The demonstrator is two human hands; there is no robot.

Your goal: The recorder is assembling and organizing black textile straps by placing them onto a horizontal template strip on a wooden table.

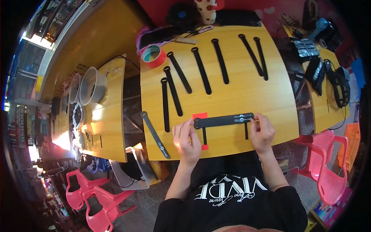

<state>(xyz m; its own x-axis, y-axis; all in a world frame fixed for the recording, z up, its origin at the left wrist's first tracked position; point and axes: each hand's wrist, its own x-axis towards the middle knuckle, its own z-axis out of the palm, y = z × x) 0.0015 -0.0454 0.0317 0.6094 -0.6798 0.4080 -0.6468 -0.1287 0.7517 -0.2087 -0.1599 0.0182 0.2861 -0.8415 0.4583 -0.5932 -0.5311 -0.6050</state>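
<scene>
Two black hook-and-loop cable straps [218, 121] appear to lie side by side, stretched level near the table's front edge. Small holes show at their left end and white printing at their right. My left hand [186, 141] is closed, pinching the left end between thumb and fingers. At the printed end, my right hand [262, 133] grips with its fingertips. Beneath the straps are a piece of red tape [200, 115] and two thin dark bars, one on each side [246, 131]. A single grey-black strap [154, 133] lies slanted left of my left hand, its printed end towards me.
Several black straps [201, 71] are spread over the yellow table [232, 96]. A red tape roll [154, 56] sits at the far left, a spotted cup [206, 11] at the back. Side tables hold clear tubs [93, 87] and black bags [315, 75]. Pink chairs [322, 166] stand on both sides.
</scene>
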